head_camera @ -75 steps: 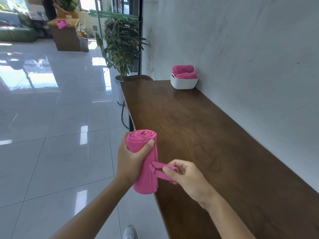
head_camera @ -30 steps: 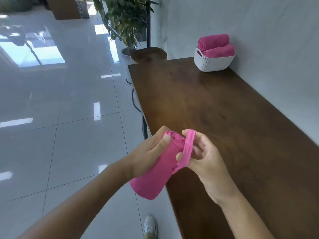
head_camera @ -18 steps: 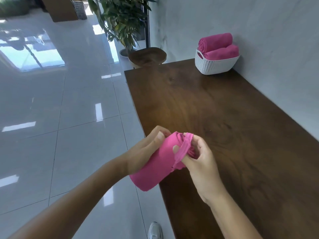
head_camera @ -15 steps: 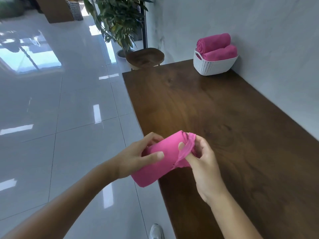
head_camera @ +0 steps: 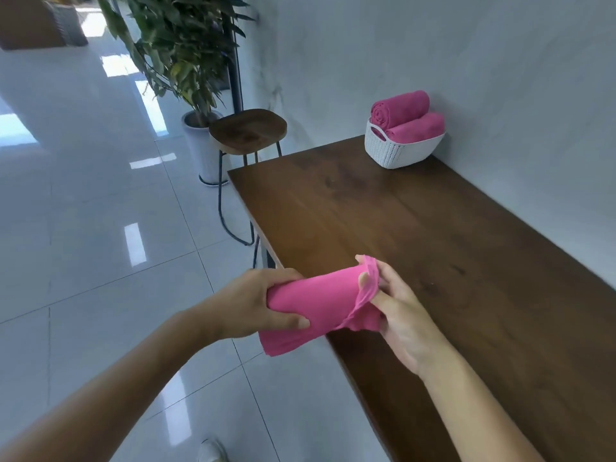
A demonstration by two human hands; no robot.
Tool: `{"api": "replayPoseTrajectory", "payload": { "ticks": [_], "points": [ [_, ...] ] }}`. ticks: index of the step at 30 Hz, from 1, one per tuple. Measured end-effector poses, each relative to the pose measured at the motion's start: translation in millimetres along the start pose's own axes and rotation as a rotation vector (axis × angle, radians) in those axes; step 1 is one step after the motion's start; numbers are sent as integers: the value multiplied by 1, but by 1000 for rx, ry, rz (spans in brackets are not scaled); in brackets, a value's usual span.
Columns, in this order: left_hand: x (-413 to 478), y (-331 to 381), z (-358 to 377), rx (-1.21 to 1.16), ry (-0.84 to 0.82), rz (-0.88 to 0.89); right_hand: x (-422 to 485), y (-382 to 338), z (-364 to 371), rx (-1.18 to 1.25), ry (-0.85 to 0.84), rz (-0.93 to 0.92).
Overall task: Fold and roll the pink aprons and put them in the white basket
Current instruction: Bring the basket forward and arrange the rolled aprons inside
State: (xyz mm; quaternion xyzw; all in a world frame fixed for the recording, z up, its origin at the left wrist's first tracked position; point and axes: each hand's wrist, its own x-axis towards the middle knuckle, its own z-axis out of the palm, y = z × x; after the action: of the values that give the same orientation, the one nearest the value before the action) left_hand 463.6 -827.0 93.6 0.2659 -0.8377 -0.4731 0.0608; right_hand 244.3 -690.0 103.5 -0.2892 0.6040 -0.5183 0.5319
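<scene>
Your left hand (head_camera: 260,308) is clamped round the near end of the rolled pink apron (head_camera: 320,305), held in the air over the worktop's (head_camera: 433,245) front edge. Your right hand (head_camera: 400,315) pinches the strap (head_camera: 368,288) at the far end. Pull it snug over that end (don't loosen the left grip) so the tight, smooth tube can't unwind. The white basket (head_camera: 400,153) sits in the far corner with two rolls (head_camera: 406,118) inside.

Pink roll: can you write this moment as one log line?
left hand grips roll | right hand holds strap at roll's end | basket holds two rolled aprons | roll not yet in basket
</scene>
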Motion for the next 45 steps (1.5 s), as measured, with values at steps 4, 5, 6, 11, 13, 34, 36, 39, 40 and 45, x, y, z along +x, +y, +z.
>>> {"api": "replayPoseTrajectory", "payload": {
  "ticks": [4, 5, 6, 11, 13, 34, 36, 39, 40, 45],
  "points": [
    [11, -9, -54, 216, -19, 114, 27, -22, 42, -175, 37, -45],
    [14, -12, -66, 234, -14, 137, 33, -29, 52, -192, 40, -53],
    [15, -18, -77, 249, -11, 156, 38, -34, 60, -202, 34, -56],
    [17, -50, -122, 376, -40, 198, 60, -44, 99, -213, -9, -22],
    [20, -63, -134, 394, -56, 176, 70, -44, 110, -214, -6, -8],
    [184, -75, -177, 226, -95, 4, 210, -23, -25, -680, 641, -53],
    [212, -63, -180, 237, -66, 21, 221, -15, -54, -885, 692, -40],
    [258, -43, -179, 238, -4, 65, 233, -10, -89, -1157, 727, 75],
    [274, -34, -178, 246, 18, 72, 236, -9, -97, -1223, 729, 116],
    [360, 10, -169, 344, 128, 105, 245, 2, -110, -1355, 769, 145]
  ]
}}
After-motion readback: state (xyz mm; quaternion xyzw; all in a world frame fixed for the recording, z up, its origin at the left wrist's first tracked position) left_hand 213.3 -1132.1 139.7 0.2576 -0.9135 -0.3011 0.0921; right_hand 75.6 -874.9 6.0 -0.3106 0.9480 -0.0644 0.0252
